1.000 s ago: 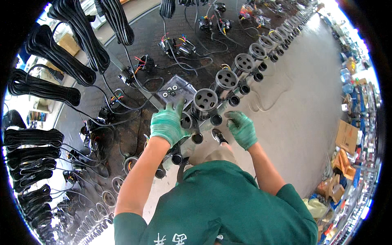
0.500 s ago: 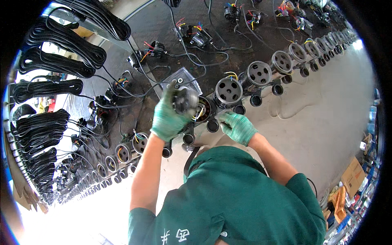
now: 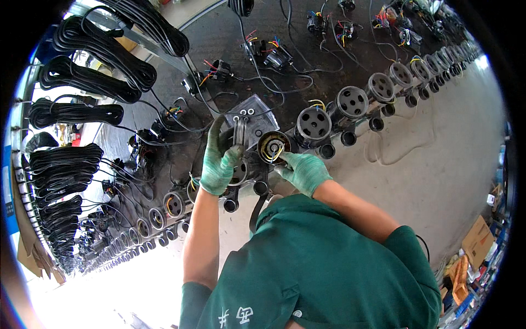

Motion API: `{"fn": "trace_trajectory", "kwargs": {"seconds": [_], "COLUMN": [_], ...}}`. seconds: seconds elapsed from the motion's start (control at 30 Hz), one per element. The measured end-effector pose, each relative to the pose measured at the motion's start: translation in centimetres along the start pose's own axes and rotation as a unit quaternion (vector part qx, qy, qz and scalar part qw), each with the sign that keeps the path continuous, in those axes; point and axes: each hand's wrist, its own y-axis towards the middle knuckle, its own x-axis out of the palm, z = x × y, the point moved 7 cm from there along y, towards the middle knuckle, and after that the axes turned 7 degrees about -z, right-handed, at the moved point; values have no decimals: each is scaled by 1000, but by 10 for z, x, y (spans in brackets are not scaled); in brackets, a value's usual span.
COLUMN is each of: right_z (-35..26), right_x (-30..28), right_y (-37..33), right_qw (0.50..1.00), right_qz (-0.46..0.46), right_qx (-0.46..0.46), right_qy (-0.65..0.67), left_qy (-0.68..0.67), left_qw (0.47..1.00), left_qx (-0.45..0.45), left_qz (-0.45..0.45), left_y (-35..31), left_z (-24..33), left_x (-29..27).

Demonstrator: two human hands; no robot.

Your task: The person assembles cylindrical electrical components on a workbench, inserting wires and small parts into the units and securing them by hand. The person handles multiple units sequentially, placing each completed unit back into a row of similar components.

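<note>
My left hand [image 3: 220,162], in a green glove, is closed around a dark round end cap [image 3: 240,131], turned nearly edge-on left of an open cylindrical motor housing [image 3: 265,138]. Inside that housing show a copper-coloured ring, a central shaft and loose yellow and white wires [image 3: 278,151]. My gloved right hand [image 3: 304,172] has its fingers bent at the housing's right rim, fingertips on the wires; the exact grip is partly hidden. Just behind lies a clear plastic tray [image 3: 264,116] with several small rings.
Housings with four-holed caps [image 3: 314,124] line the table edge on both sides. Coiled black cables [image 3: 98,52] hang at the left, their leads crossing the dark table [image 3: 219,38]. Small wired switch parts [image 3: 278,56] lie at the back. A cardboard box [image 3: 475,239] stands at far right.
The end cap in my left hand has tilted from face-up to edge-on and moved off the housing, uncovering its inside. My right hand has come in to the housing's rim and wires.
</note>
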Motion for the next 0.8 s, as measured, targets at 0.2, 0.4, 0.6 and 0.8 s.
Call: {"fn": "trace_trajectory", "kwargs": {"seconds": [0.2, 0.4, 0.6, 0.8], "right_z": [-31, -40, -34, -37], "right_x": [14, 20, 14, 6], "right_y": [25, 36, 30, 26], "right_qw": [998, 991, 960, 951], "right_qz": [45, 129, 251, 269], "right_qx": [22, 12, -111, -148], "right_qy": [-37, -43, -54, -33], "left_qy": [-126, -79, 20, 204], "left_qw": [991, 992, 990, 962], "left_qx": [-27, -44, -76, -117], "left_qz": [-38, -86, -118, -136], "left_y": [18, 31, 40, 51], "left_z": [-23, -19, -24, -34], "left_x": [-25, -28, -25, -27]}}
